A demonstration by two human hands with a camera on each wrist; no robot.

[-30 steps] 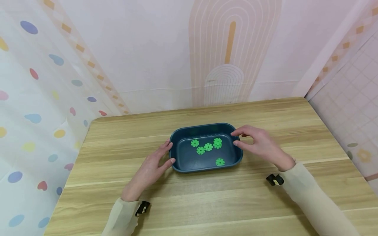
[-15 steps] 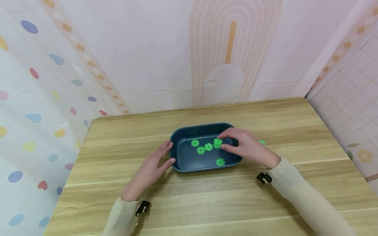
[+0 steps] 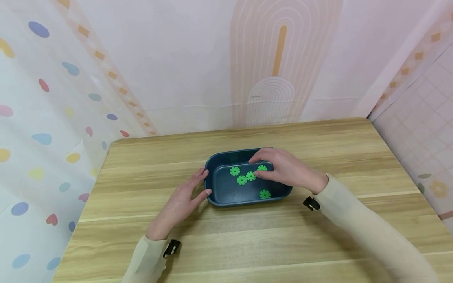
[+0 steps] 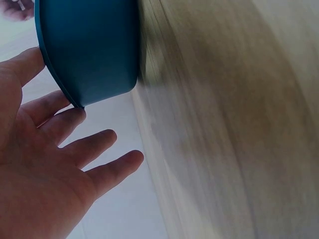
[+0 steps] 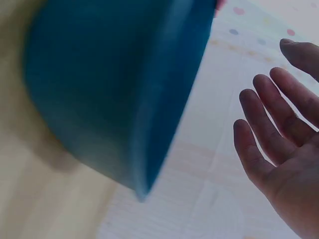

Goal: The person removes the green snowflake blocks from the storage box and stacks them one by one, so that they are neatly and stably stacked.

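Note:
A dark blue-green oblong tub (image 3: pixel 224 194) stands on the wooden table. Several flat green notched discs (image 3: pixel 242 180) lie on its floor, one disc (image 3: pixel 264 194) apart from the others near the front wall. My left hand (image 3: pixel 180 204) rests at the tub's left end. Its thumb and forefinger tips reach over the rim, and the other fingers spread loosely, as the left wrist view shows. Over the tub's right half hovers my right hand (image 3: pixel 288 169), thumb and forefinger parted just above the discs. In the right wrist view its fingers (image 5: pixel 266 117) hold nothing.
The wooden table (image 3: pixel 212 243) reaches back to a patterned curtain (image 3: pixel 184 78), with another patterned cloth (image 3: pixel 53 157) along the left. Each sleeve has a black clip (image 3: pixel 312 203) at the wrist.
My right hand has moved left from the tub's right rim to over the discs. A green disc on the table right of the tub, seen half a second ago, is out of sight. The left hand stays.

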